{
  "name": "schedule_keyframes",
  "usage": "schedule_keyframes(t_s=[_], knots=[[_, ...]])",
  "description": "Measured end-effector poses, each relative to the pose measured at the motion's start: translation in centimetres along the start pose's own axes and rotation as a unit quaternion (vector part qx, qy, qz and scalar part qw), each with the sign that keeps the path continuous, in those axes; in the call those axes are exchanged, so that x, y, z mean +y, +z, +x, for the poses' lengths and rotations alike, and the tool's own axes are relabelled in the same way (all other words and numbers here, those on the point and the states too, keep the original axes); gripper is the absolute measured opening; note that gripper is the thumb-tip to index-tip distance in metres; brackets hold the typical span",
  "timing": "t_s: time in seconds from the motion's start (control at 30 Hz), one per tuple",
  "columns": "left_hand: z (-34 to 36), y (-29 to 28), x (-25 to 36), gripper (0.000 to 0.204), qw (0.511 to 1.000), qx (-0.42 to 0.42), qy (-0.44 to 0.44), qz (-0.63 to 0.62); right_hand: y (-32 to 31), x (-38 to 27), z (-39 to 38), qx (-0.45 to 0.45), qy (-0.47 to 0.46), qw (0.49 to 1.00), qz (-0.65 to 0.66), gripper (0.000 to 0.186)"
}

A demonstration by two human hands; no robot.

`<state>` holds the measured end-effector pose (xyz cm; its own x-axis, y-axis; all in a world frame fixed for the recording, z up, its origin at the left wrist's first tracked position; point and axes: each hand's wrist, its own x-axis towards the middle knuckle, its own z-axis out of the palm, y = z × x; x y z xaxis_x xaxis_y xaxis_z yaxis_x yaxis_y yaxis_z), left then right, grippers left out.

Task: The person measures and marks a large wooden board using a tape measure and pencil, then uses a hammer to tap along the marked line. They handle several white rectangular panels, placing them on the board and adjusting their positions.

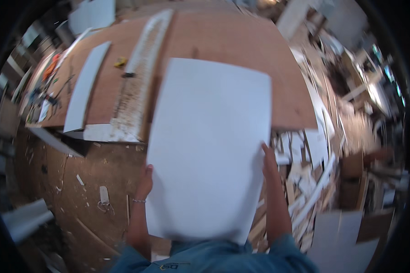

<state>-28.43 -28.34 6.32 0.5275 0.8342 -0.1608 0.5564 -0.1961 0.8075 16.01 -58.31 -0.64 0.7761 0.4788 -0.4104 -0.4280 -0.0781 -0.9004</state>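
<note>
A large white rectangular panel (209, 136) is held in front of my body by its two long sides. My left hand (144, 183) grips the left edge, thumb on the face and the other fingers hidden behind; a bracelet is on that wrist. Higher up on the right edge, my right hand (269, 160) is closed on the panel in the same way. The panel's far end overlaps the brown workbench top (223, 36), and its near end reaches my blue shirt. Whether it touches the bench I cannot tell.
On the bench lie a long white board (141, 73) strewn with sawdust, a narrow white strip (87, 86) and a small yellow tool (120, 62). Hand tools (45, 98) crowd the bench's left side. White and wooden offcuts (305, 182) pile up at right; scraps (104, 195) litter the floor.
</note>
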Motion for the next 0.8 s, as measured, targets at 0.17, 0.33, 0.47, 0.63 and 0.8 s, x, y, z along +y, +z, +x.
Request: schedule_keyframes(t_s=[0.17, 0.33, 0.47, 0.63, 0.8], knots=[[-7.1, 4.1, -4.0, 0.062, 0.984, 0.066, -0.145, 0.075, 0.4, 0.9, 1.6, -0.021, 0.047, 0.998, -0.036, 0.052], [-11.2, 1.6, 2.5, 0.064, 0.977, 0.082, -0.174, 0.089, 0.1, 1.9, 1.2, -0.023, 0.177, 0.984, -0.010, 0.080], [-11.1, -3.3, 7.1, 0.055, 0.997, 0.065, -0.039, -0.026, 0.8, 3.1, 1.7, -0.089, 0.134, 0.987, 0.021, 0.074], [-10.4, -12.5, 23.9, 0.057, 0.999, -0.030, -0.003, -0.031, 8.0, 3.1, 0.5, -0.165, 0.113, 0.980, 0.015, 0.057], [-14.1, -8.8, 38.8, 0.059, 0.988, -0.019, 0.116, 0.102, 10.0, -9.9, -8.1, -0.175, -0.018, 0.978, -0.114, 0.075]])
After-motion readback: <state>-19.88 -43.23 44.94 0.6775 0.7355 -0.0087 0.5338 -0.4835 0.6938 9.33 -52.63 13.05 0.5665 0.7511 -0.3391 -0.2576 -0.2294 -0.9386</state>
